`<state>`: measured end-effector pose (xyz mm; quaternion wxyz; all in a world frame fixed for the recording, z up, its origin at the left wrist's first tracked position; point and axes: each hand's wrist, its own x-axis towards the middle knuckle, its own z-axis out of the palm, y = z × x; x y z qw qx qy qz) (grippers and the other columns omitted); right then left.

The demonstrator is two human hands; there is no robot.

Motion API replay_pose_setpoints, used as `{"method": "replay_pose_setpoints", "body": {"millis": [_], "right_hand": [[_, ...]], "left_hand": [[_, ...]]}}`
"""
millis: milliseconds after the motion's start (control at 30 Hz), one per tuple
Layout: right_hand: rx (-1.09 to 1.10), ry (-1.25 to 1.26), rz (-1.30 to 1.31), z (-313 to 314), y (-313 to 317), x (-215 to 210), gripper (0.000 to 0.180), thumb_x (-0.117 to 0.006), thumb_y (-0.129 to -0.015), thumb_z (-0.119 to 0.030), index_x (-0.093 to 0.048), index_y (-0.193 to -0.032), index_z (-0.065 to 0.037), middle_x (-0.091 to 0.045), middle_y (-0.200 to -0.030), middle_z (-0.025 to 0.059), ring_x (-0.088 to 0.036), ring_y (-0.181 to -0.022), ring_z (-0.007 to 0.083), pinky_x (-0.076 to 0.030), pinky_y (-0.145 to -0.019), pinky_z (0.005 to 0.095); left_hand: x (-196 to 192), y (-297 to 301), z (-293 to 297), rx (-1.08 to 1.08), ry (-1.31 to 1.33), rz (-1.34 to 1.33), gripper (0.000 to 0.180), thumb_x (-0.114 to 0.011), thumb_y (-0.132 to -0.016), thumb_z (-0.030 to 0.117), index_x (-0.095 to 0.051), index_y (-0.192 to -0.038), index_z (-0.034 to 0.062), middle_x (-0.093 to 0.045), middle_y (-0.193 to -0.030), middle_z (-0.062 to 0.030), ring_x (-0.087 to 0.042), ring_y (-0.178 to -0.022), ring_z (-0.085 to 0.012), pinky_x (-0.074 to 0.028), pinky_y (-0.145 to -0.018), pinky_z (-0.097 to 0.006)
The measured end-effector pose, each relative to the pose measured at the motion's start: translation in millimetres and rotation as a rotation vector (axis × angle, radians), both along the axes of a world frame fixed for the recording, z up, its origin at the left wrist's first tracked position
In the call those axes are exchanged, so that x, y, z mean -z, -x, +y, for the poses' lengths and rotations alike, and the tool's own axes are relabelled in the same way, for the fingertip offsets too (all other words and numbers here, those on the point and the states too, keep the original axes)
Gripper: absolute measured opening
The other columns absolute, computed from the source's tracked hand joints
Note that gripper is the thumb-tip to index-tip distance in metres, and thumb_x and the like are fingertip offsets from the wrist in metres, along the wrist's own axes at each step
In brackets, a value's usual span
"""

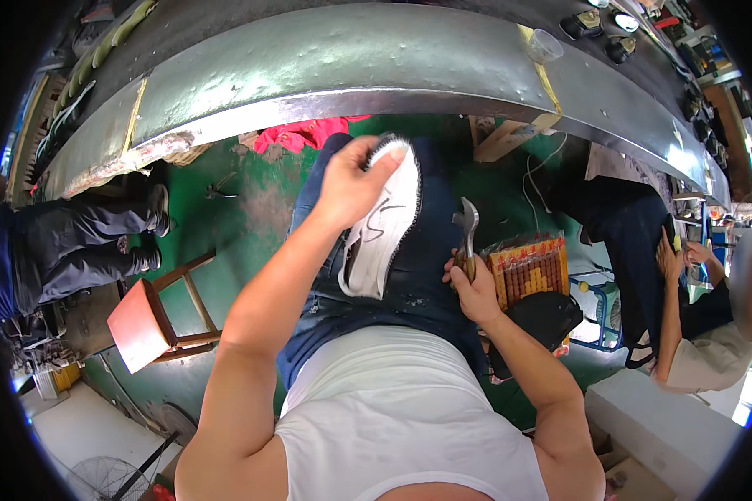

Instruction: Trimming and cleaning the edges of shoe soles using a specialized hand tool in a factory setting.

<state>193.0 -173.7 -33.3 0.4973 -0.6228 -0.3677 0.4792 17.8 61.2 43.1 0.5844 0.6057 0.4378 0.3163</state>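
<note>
Your left hand (353, 179) grasps the white shoe upper (393, 209) by its toe above your jeans (434, 275), your right hand (475, 290) clasps probable lasting pincers (469, 224) apart from it, and edge stitching (420, 188) seems done, though the remaining work I cannot tell.

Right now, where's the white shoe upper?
Head view, near the centre: the white shoe upper is over the person's blue jeans, its far end gripped by the left hand.
</note>
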Motion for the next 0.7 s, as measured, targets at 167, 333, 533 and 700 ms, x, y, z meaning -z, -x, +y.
{"method": "replay_pose_setpoints", "body": {"millis": [167,333,533,700], "right_hand": [[-0.169,0.115,-0.125,19,-14,-25,0.025,-0.057,-0.096,-0.017,-0.057,-0.115,-0.001,-0.066,-0.085,0.0098,-0.066,-0.079,0.0178,-0.051,-0.073,0.031],[-0.497,0.117,-0.305,28,-13,-55,0.02,-0.058,-0.094,-0.016,-0.06,-0.111,-0.006,-0.066,-0.086,0.0134,-0.067,-0.072,0.022,-0.052,-0.07,0.0348],[-0.632,0.552,0.057,53,-19,-68,0.02,-0.059,-0.092,-0.016,-0.058,-0.106,-0.001,-0.063,-0.081,0.0088,-0.062,-0.065,0.0128,-0.05,-0.061,0.0327],[-0.627,0.194,-0.526,58,-4,-78,0.025,-0.06,-0.091,-0.014,-0.058,-0.113,0.0,-0.065,-0.091,0.0207,-0.066,-0.082,0.0375,-0.052,-0.076,0.0437]], "left_hand": [[72,38,-62,0.259,0.041,0.073,0.055,-0.073,-0.085,0.029,-0.059,-0.125,-0.0066,-0.067,-0.11,-0.0246,-0.068,-0.097,-0.0293,-0.052,-0.086,-0.036],[51,50,-82,0.218,-0.195,0.511,0.034,-0.063,-0.09,0.018,-0.063,-0.119,-0.0013,-0.068,-0.099,-0.0259,-0.069,-0.088,-0.0359,-0.054,-0.078,-0.04],[42,40,-90,0.123,-0.364,0.616,0.021,-0.058,-0.094,0.019,-0.07,-0.104,0.0049,-0.067,-0.085,-0.024,-0.067,-0.079,-0.0405,-0.053,-0.067,-0.045],[39,35,-87,0.115,-0.441,0.636,0.024,-0.057,-0.096,0.023,-0.066,-0.085,0.0036,-0.065,-0.071,-0.0204,-0.064,-0.067,-0.0409,-0.051,-0.06,-0.048]]}}
